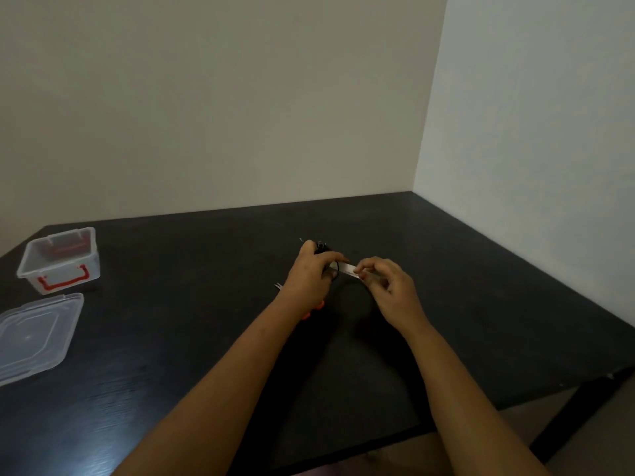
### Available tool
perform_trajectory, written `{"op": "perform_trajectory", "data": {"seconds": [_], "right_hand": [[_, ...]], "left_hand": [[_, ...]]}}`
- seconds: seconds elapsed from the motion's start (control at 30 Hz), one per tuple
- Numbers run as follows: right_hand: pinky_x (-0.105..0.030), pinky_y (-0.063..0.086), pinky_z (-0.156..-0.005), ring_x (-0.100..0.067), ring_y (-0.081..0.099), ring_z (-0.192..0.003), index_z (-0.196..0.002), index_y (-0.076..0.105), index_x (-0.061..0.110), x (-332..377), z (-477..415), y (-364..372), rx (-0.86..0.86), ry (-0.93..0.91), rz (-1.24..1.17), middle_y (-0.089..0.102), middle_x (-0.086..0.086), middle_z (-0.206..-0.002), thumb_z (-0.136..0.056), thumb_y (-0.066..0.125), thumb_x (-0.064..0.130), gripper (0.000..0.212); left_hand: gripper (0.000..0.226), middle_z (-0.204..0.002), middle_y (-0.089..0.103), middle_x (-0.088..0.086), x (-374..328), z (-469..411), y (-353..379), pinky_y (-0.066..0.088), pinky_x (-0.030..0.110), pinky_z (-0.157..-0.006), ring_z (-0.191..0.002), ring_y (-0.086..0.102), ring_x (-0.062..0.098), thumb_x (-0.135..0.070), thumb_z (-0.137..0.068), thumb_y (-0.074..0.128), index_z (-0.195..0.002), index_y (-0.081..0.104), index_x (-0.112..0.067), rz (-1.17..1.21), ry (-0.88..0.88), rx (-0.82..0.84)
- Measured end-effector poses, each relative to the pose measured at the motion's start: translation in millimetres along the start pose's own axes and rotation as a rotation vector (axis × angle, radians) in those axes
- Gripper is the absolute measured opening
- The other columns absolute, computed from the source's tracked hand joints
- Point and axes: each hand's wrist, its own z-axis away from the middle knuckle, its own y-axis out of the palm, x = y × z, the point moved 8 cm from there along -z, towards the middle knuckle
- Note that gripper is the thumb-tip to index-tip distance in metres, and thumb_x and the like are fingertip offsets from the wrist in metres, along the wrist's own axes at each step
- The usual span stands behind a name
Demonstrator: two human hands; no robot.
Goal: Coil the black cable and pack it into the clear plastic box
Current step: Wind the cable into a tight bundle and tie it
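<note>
My left hand [311, 274] is closed around a bundle of black cable [323, 248], hard to make out against the dark table. A thin white strip [348, 269], like a tie, runs from that bundle to my right hand [388, 286], whose fingertips pinch its end. The clear plastic box [60, 261] with red latches stands open at the far left of the table, well away from both hands. Its clear lid [36, 334] lies flat in front of it.
The black table [206, 321] sits in a corner, with walls behind and to the right. Something small and orange-red [314, 309] lies under my left wrist. A small white piece [279, 286] rests on the table left of my left hand.
</note>
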Motion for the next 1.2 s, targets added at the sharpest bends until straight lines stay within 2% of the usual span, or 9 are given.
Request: {"op": "perform_trajectory", "data": {"seconds": [0.13, 0.27, 0.37, 0.47, 0.63, 0.83, 1.0, 1.13, 1.2], "right_hand": [[-0.011, 0.045, -0.073, -0.001, 0.060, -0.090, -0.091, 0.067, 0.026, 5, 1, -3, -0.031, -0.037, 0.001, 0.066, 0.005, -0.098, -0.090, 0.061, 0.013, 0.015], [-0.006, 0.042, -0.071, 0.002, 0.059, -0.092, -0.089, 0.069, 0.022, 12, 1, -11, -0.108, -0.096, 0.010, 0.067, 0.007, -0.094, -0.086, 0.066, 0.009, 0.014], [-0.012, 0.048, -0.077, -0.001, 0.062, -0.094, -0.089, 0.068, 0.025, 10, -2, -10, -0.087, -0.048, -0.023, 0.068, 0.009, -0.095, -0.087, 0.066, 0.011, 0.014], [-0.014, 0.052, -0.072, 0.000, 0.064, -0.089, -0.090, 0.068, 0.022, 12, -3, -14, -0.148, -0.009, -0.141, 0.068, 0.011, -0.093, -0.090, 0.063, 0.012, 0.011], [-0.022, 0.054, -0.061, -0.006, 0.063, -0.063, -0.093, 0.067, 0.015, -9, -2, -17, -0.211, 0.169, -0.342, 0.070, 0.000, -0.096, -0.089, 0.063, 0.012, 0.006], [-0.027, 0.057, -0.074, -0.015, 0.070, -0.085, -0.095, 0.068, 0.013, -17, 1, -15, -0.239, 0.240, -0.453, 0.070, -0.001, -0.096, -0.088, 0.063, 0.004, 0.013], [-0.027, 0.054, -0.071, -0.015, 0.068, -0.080, -0.092, 0.070, 0.016, -24, 2, -12, -0.240, 0.328, -0.506, 0.070, -0.005, -0.097, -0.087, 0.064, 0.005, 0.014], [-0.026, 0.055, -0.070, -0.017, 0.069, -0.081, -0.092, 0.069, 0.014, -13, -2, -4, -0.187, 0.327, -0.521, 0.071, -0.009, -0.090, -0.086, 0.065, 0.004, 0.012], [-0.024, 0.056, -0.070, -0.015, 0.069, -0.081, -0.093, 0.070, 0.012, -1, -7, 5, -0.161, 0.311, -0.539, 0.071, -0.009, -0.090, -0.086, 0.065, 0.003, 0.013]], "left_hand": [[0.029, -0.116, 0.040, 0.009, -10, -1, -5, 0.047, 0.034, -0.094, -0.103, 0.049, 0.024, -0.011, -0.090, 0.056, -0.117, 0.063, -0.020, -0.109, 0.065, -0.023], [0.029, -0.118, 0.039, 0.010, -24, 2, -3, 0.047, 0.034, -0.094, -0.104, 0.047, 0.023, -0.013, -0.092, 0.054, -0.120, 0.061, -0.018, -0.212, 0.151, -0.018], [0.031, -0.117, 0.040, 0.008, -28, 2, -2, 0.047, 0.032, -0.091, -0.100, 0.047, 0.020, -0.014, -0.093, 0.053, -0.122, 0.060, -0.020, -0.260, 0.189, -0.031], [0.029, -0.106, 0.036, 0.002, -31, 3, 5, 0.043, 0.025, -0.079, -0.087, 0.039, 0.012, -0.017, -0.091, 0.055, -0.120, 0.061, -0.024, -0.311, 0.233, -0.009], [0.030, -0.114, 0.039, 0.003, -19, 1, 24, 0.037, 0.022, -0.079, -0.089, 0.037, 0.010, -0.022, -0.088, 0.060, -0.118, 0.060, -0.025, -0.319, 0.166, 0.050], [0.029, -0.111, 0.038, 0.002, -10, -8, 40, 0.038, 0.023, -0.079, -0.088, 0.039, 0.010, -0.018, -0.088, 0.060, -0.117, 0.061, -0.022, -0.299, 0.102, 0.125], [0.038, -0.115, 0.037, 0.004, 2, -10, 35, 0.039, 0.023, -0.081, -0.095, 0.043, 0.014, -0.013, -0.093, 0.048, -0.127, 0.055, -0.028, -0.111, -0.039, 0.191], [0.048, -0.110, 0.040, -0.003, 19, -2, 13, 0.041, 0.019, -0.067, -0.089, 0.046, 0.009, -0.008, -0.096, 0.032, -0.135, 0.044, -0.033, 0.299, -0.159, 0.143], [0.047, -0.096, 0.046, -0.008, 31, 2, -5, 0.039, 0.021, -0.066, -0.079, 0.045, 0.005, -0.009, -0.098, 0.030, -0.138, 0.036, -0.034, 0.474, -0.186, 0.047]]}}
